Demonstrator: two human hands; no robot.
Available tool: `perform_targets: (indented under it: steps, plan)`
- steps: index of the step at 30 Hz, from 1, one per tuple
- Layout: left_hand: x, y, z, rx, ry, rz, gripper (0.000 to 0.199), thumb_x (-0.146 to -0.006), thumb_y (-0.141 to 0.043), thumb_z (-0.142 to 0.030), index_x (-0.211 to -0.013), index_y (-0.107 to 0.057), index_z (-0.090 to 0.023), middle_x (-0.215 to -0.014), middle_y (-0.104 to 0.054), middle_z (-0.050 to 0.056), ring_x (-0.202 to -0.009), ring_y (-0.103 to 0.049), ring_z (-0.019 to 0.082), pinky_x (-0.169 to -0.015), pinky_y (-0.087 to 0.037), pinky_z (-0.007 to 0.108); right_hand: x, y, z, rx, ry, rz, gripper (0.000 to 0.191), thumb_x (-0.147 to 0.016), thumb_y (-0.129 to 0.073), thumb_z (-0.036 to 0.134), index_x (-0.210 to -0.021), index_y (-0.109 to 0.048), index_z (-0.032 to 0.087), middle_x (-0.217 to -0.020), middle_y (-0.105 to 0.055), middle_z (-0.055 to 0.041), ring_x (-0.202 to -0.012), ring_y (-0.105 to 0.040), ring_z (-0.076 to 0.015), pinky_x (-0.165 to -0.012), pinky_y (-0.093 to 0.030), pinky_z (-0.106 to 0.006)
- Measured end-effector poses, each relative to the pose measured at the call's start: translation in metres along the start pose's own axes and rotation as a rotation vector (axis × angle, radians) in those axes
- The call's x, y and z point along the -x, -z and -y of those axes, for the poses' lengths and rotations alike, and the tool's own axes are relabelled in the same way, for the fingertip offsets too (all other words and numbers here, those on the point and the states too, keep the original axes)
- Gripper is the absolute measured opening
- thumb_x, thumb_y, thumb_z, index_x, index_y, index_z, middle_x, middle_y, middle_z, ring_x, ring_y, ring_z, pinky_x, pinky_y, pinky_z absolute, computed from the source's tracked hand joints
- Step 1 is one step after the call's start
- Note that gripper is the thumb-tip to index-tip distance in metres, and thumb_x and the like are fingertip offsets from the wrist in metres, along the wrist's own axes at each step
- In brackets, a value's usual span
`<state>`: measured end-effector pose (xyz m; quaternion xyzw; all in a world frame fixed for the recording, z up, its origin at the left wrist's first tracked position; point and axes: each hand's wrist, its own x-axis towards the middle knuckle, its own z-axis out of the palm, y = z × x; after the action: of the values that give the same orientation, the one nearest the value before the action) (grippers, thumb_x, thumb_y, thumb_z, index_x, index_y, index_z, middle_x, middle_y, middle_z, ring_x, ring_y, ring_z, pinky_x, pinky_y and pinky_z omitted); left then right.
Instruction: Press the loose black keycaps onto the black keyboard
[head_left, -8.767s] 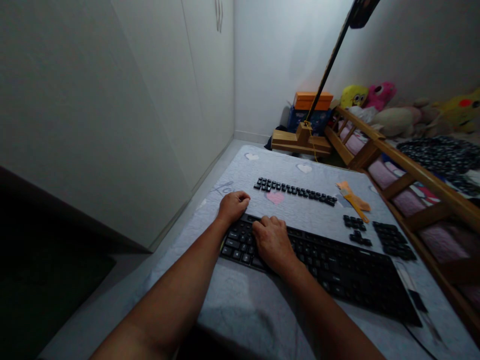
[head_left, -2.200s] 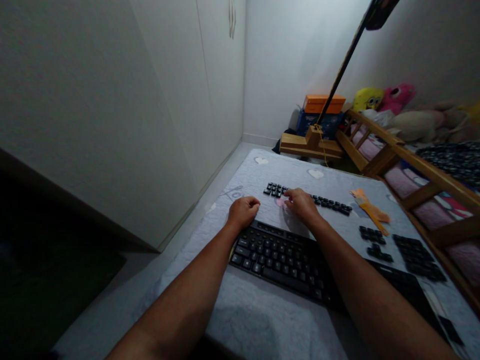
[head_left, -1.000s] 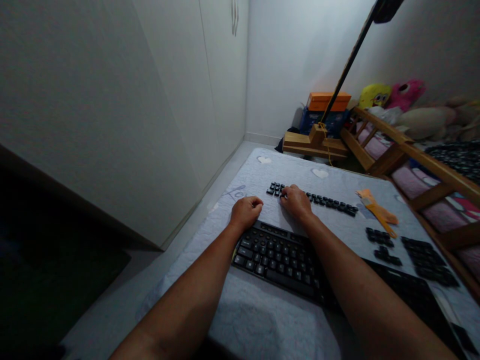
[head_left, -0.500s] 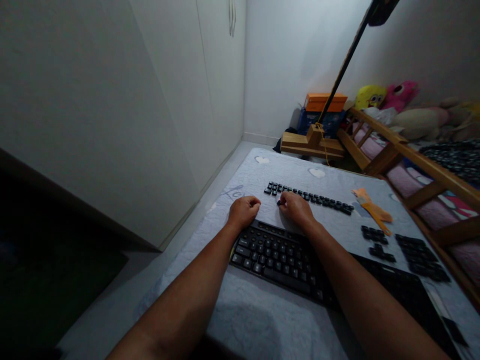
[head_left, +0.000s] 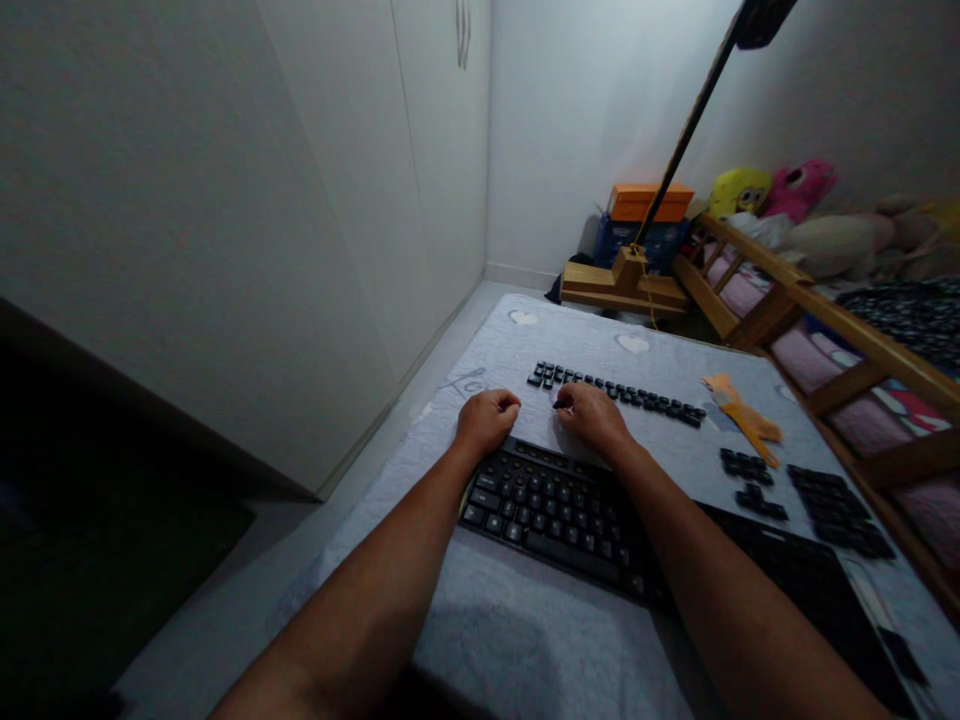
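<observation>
My right hand [head_left: 590,412] pinches a small black keycap [head_left: 559,405] just above the cloth, close to the row of loose keycaps [head_left: 637,396]. My left hand [head_left: 486,418] rests by the far left corner of the black keyboard [head_left: 555,510], its fingers closed together; whatever they hold, if anything, is hidden. Keys fill the left part of the keyboard. The right forearm covers part of its middle, and the right part looks dark, with no keys that I can make out.
More loose keycaps [head_left: 840,510] lie in groups at the right, beside a yellow-handled brush [head_left: 742,418] with an orange cloth. A wooden bed rail [head_left: 847,320] borders the right side. A tall white wardrobe [head_left: 337,200] stands left, and a lamp pole [head_left: 694,120] rises behind.
The keycap in my right hand has turned slightly between the fingers. Otherwise both hands stay in place; the view has shifted a little.
</observation>
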<state>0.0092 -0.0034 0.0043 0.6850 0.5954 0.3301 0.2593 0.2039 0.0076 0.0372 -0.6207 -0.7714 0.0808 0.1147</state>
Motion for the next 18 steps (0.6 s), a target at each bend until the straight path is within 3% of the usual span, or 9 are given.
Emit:
perform_targets:
  steps: [6, 10, 18]
  plan:
    - [0.000, -0.001, 0.003, -0.005, -0.027, 0.004, 0.023, -0.079, -0.055, -0.026, -0.088, -0.075, -0.019, -0.087, -0.075, 0.003, -0.082, -0.066, 0.017, -0.075, -0.048, 0.026, 0.053, 0.022, 0.025, -0.216, 0.132, 0.009, 0.014, -0.079, -0.059, 0.017, -0.091, -0.065, 0.019, -0.088, -0.066, -0.0032, -0.080, -0.059, -0.0146, -0.074, -0.043, -0.026]
    - [-0.001, -0.003, 0.006, 0.004, -0.052, 0.000, 0.023, -0.080, -0.054, -0.027, -0.087, -0.074, -0.019, -0.088, -0.075, 0.003, -0.082, -0.066, 0.017, -0.076, -0.049, 0.026, 0.087, 0.023, 0.041, -0.296, 0.156, 0.048, 0.016, -0.077, -0.060, 0.011, -0.090, -0.064, 0.019, -0.087, -0.064, -0.0034, -0.082, -0.057, -0.0164, -0.076, -0.044, -0.029]
    - [-0.001, 0.000, 0.003, 0.002, -0.051, -0.003, 0.022, -0.079, -0.055, -0.025, -0.088, -0.075, -0.019, -0.087, -0.075, 0.003, -0.082, -0.067, 0.017, -0.078, -0.050, 0.026, 0.099, 0.000, 0.052, -0.290, 0.218, 0.019, 0.016, -0.079, -0.061, 0.010, -0.092, -0.063, 0.019, -0.093, -0.062, -0.0047, -0.092, -0.053, -0.0196, -0.085, -0.041, -0.034]
